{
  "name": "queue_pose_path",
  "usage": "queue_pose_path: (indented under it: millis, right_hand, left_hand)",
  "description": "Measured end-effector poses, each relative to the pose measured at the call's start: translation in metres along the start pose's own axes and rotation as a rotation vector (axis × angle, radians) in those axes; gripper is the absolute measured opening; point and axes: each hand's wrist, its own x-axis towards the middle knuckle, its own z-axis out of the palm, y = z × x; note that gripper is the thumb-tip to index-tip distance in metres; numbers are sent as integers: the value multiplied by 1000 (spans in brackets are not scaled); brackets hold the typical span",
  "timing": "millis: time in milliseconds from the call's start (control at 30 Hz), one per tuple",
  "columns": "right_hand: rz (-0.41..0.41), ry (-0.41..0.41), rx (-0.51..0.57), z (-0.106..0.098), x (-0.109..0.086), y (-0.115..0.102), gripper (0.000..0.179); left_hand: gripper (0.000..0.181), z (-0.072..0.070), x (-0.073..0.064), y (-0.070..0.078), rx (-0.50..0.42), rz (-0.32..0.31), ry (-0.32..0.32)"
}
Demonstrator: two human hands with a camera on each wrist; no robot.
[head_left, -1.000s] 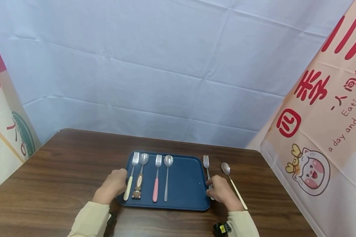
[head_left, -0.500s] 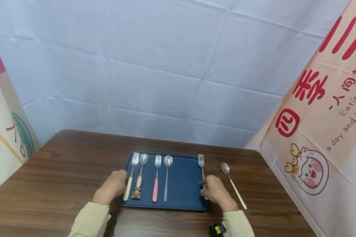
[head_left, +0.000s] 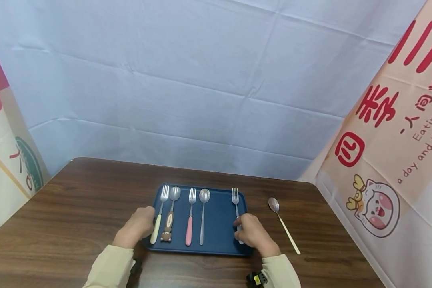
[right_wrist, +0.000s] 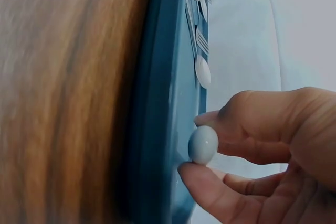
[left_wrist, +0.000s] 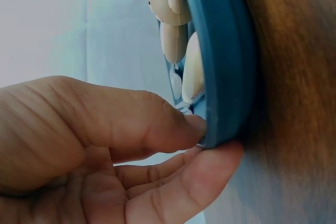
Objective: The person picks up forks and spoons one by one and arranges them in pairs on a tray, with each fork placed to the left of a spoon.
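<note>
My left hand (head_left: 138, 225) pinches the left rim of a dark blue tray (head_left: 219, 226). In the left wrist view, the thumb and a finger hold the tray edge (left_wrist: 227, 72) between them. A fork (head_left: 235, 197) with a pale blue-grey handle is in my right hand (head_left: 253, 233), over the tray's right part. The right wrist view has the rounded handle end (right_wrist: 203, 145) between thumb and finger. Whether the fork touches the tray I cannot tell. On the tray lie a yellow-handled fork (head_left: 156, 229), a bear-handled spoon (head_left: 168, 222), a pink-handled fork (head_left: 189, 230) and a plain spoon (head_left: 202, 218).
To the right of the tray, a spoon with a cream handle (head_left: 289, 236) lies on the dark wooden table (head_left: 93, 200). A pale cloth (head_left: 183, 92) hangs behind the table, and a printed cloth (head_left: 381, 152) hangs at the right.
My right hand has moved left with the fork, from the tray's right edge to above its right part. The left hand keeps its place on the rim.
</note>
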Motion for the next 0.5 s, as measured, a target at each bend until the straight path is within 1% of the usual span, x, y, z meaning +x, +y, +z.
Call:
queue_pose_path:
  millis: [267, 500]
  right_hand:
    - [-41, -25, -5, 6, 3, -7, 25]
    - [-45, -46, -14, 10, 4, -13, 24]
  left_hand:
    - [18, 0, 0, 1, -2, -3, 8]
    - [17, 1, 1, 1, 5, -8, 5]
